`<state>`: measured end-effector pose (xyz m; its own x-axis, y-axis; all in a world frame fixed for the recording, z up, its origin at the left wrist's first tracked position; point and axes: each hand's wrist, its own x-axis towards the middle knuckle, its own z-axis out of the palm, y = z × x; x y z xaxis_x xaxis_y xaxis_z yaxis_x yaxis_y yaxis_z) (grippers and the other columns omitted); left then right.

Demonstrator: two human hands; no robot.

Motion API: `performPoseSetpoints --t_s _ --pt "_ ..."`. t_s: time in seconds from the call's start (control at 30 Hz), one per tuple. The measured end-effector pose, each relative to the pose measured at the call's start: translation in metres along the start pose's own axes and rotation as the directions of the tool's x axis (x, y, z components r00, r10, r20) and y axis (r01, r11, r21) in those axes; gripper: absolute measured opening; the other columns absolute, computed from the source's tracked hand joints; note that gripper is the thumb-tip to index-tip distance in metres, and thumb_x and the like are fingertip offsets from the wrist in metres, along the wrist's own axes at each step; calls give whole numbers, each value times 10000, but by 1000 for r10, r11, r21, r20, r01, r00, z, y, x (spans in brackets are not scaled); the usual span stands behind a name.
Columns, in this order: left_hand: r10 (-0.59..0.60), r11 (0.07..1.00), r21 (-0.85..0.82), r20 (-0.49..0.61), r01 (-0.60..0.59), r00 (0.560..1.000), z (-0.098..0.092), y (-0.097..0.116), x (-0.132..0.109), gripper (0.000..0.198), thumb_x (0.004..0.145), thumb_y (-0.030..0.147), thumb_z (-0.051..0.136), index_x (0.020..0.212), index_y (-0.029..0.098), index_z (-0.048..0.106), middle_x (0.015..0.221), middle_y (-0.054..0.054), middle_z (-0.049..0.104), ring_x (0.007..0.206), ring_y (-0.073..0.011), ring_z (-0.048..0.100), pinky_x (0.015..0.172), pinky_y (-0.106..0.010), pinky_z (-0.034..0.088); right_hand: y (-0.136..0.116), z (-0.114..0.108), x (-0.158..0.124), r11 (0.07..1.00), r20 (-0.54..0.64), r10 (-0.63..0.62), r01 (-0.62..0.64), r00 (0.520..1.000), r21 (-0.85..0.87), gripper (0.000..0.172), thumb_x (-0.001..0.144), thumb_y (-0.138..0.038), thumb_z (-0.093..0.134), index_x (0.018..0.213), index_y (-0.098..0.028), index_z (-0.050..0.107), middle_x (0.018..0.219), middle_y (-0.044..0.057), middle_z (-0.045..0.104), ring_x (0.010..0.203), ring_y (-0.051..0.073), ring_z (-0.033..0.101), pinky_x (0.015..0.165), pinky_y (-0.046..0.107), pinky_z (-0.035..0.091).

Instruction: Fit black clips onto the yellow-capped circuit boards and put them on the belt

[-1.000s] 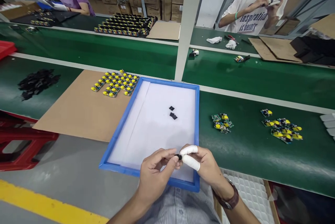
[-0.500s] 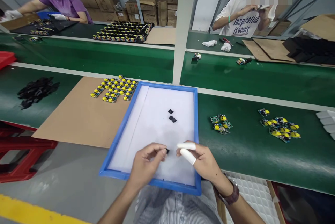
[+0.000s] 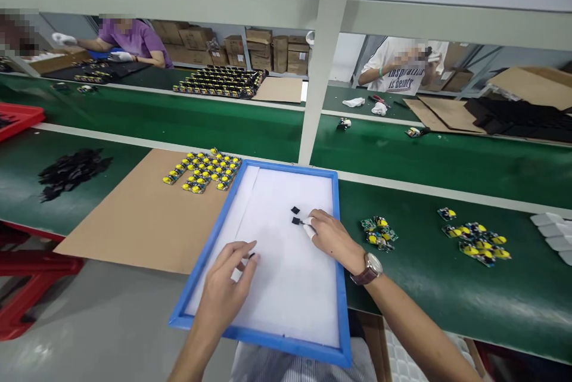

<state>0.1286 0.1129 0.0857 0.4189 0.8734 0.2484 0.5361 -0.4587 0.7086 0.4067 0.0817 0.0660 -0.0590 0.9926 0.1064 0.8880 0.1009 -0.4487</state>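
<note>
On the white surface of a blue-framed tray, a small black square piece lies above another black square piece. My right hand, with white finger cots on thumb and forefinger, pinches at the edge of the lower piece; a dark bit shows at the fingertips. Over the tray's left part is my left hand, its fingers curled toward the thumb. A small black piece shows at the thumb tip, mostly hidden by the fingers.
Circuit boards with yellow parts stand in rows on cardboard. More boards lie right of the tray, near another board cluster. A black pile lies far left. A post rises behind the tray; two co-workers sit beyond.
My right hand has moved up the tray to the black pieces. My left hand has shifted left, keeping its small black piece. The camera view has tilted up.
</note>
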Motion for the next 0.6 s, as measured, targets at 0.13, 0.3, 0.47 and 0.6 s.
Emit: performPoseSetpoints --t_s 0.13,0.3,0.47,0.6 --pt "-38 971 -233 95 59 995 15 21 -7 324 955 294 614 1272 257 668 1170 -87 662 895 -182 677 809 -336 584 -18 -2 -24 965 2 -33 32 999 259 180 985 -123 514 987 -156 691 943 64 692 827 167 661 747 266 551" --pt "-73 801 -552 295 232 953 31 43 -7 219 929 292 651 1118 226 740 970 -60 721 816 -175 697 756 -302 587 -49 0 -53 469 143 36 -143 989 872 205 911 -363 713 844 -170 694 767 -1 661 697 136 626 677 255 524" --pt "-198 675 -628 352 388 915 30 56 -9 122 862 292 725 904 182 759 730 -22 724 627 -139 654 638 -254 552 -57 1 -63 252 172 108 -195 979 948 209 867 -369 761 965 -187 731 816 12 696 720 145 649 724 288 543" --pt "-274 609 -657 351 444 895 29 59 -11 142 840 300 747 887 166 750 705 -24 734 610 -139 649 633 -260 550 -60 3 -67 135 162 89 -173 983 976 220 914 -353 712 1065 -195 735 813 17 722 740 154 681 783 320 561"
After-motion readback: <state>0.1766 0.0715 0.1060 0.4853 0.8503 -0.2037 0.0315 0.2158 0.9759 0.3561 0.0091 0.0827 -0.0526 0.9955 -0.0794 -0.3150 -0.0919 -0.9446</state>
